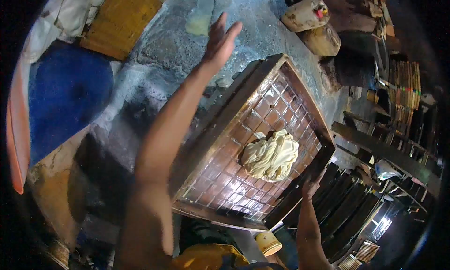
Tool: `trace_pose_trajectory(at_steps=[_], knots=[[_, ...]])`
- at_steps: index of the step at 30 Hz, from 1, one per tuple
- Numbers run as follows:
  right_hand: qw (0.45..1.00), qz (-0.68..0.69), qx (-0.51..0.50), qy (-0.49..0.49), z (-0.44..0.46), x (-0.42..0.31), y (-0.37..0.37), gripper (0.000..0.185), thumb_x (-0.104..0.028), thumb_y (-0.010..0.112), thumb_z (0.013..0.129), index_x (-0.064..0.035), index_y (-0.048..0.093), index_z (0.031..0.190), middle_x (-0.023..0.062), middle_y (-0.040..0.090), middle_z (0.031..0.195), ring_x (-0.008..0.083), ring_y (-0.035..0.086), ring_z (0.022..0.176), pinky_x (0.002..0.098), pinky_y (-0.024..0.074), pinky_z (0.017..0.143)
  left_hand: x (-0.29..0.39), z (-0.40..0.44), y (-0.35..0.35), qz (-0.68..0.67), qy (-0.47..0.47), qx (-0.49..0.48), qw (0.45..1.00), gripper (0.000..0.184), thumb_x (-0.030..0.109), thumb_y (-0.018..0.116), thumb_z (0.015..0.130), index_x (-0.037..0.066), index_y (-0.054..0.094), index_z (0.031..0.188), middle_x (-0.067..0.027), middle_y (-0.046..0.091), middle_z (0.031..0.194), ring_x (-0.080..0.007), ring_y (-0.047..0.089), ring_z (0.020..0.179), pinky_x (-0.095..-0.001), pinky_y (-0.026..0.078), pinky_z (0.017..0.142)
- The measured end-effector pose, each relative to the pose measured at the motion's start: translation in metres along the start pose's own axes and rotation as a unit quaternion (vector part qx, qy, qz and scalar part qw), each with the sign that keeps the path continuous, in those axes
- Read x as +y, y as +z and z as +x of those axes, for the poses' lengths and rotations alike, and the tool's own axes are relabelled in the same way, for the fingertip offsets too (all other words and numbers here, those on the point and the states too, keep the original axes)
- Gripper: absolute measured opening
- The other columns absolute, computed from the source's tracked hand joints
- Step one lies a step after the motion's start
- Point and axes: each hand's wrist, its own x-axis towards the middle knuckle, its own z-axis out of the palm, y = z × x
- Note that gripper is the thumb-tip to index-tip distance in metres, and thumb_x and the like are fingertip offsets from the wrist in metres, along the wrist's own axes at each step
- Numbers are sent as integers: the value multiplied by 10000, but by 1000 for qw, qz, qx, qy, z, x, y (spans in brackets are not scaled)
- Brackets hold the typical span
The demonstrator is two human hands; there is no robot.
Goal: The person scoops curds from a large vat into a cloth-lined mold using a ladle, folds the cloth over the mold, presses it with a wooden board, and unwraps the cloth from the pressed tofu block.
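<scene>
A crumpled cream cloth (271, 156) lies in a heap on a wet, tiled table (213, 184) with a raised wooden rim. My left hand (220, 42) is held out beyond the table's far left side, over the floor, fingers stretched and apart, with nothing in it. Low on the right, my right hand (311, 186) is at the table's rim, fingers extended; the dim light hides whether it touches the wood. Neither hand is on the cloth.
Two stained plastic jugs (307, 14) lie beyond the table. A blue barrel-like object (70, 96) and a yellow-brown board (121, 21) are at left. Dark racks (349, 204) stand close on the right. A yellow bucket (268, 243) sits below the near rim. The grey floor (164, 45) looks wet.
</scene>
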Motion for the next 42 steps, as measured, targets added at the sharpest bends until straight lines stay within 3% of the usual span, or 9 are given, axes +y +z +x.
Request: trace_pose_trajectory(at_steps=[6, 13, 18, 21, 25, 29, 34, 38, 42], knots=[[999, 4, -20, 49, 8, -10, -2, 746, -122, 559, 883, -184, 122, 1484, 282, 582, 1154, 429, 594, 1020, 459, 491, 792, 4, -229, -99, 137, -165, -384, 898, 1158, 380, 803, 687, -18, 42, 1464, -234, 100, 1518, -315, 109, 1412, -393, 140, 1138], [989, 40, -64, 130, 16, -1, 1, 788, -147, 573, 861, -180, 85, 1479, 300, 552, 1182, 477, 554, 1051, 492, 447, 862, 35, -254, -103, 203, -399, -327, 832, 877, 175, 706, 687, -102, 238, 1375, -276, 324, 1393, -354, 302, 1322, -408, 247, 1094], [999, -24, -47, 8, 35, -26, 1, 630, -125, 570, 785, -44, 298, 1347, 276, 491, 1205, 446, 479, 1076, 489, 397, 900, -22, -261, -116, 286, -322, -324, 842, 541, 251, 716, 695, -105, 559, 1070, -298, 628, 974, -350, 636, 952, -412, 489, 806], [987, 49, 105, -112, 26, -129, 6, 469, -226, 651, 766, -8, 547, 1168, 194, 513, 1202, 409, 476, 1073, 454, 369, 957, -2, -250, -112, 267, -324, -306, 855, 766, 319, 733, 708, -121, 409, 1245, -296, 584, 1119, -345, 607, 1027, -414, 475, 850], [951, -12, -133, -279, -22, -249, 14, 488, -280, 640, 791, -178, 552, 1260, 177, 267, 1479, 439, 284, 1313, 470, 243, 1102, -30, -251, -116, 304, -274, -261, 874, 1059, 414, 745, 723, -52, 120, 1440, -285, 390, 1376, -335, 452, 1241, -409, 365, 1015], [925, -83, -130, -347, -8, -268, 40, 489, -175, 653, 783, -140, 548, 1259, 195, 378, 1410, 410, 337, 1300, 470, 262, 1112, 20, -240, -87, 366, -120, -151, 910, 935, 298, 787, 678, -16, 282, 1399, -235, 404, 1373, -363, 390, 1269, -430, 305, 1058], [901, 419, -75, -85, 27, -285, -75, 383, 61, 495, 779, 18, 533, 1158, 172, 613, 1075, 250, 614, 990, 354, 529, 862, 46, -232, -54, 294, 98, -134, 941, 823, 198, 786, 666, -13, 376, 1347, -229, 432, 1326, -383, 406, 1232, -443, 335, 1027], [699, 709, 76, -50, 23, -260, -167, 371, -81, 518, 872, 27, 465, 1223, 141, 598, 1099, 268, 626, 961, 382, 545, 822, 69, -218, -2, 403, 227, -260, 847, 872, 248, 824, 640, -66, 374, 1317, -227, 423, 1328, -357, 413, 1229, -444, 326, 1039], [632, 763, 124, -50, -13, -243, -274, 396, -145, 536, 917, -4, 418, 1268, 155, 582, 1138, 302, 631, 980, 451, 581, 761, 79, -234, 91, -74, -13, -518, 852, 858, 297, 824, 640, -63, 400, 1293, -201, 468, 1278, -308, 454, 1184, -428, 345, 1014]])
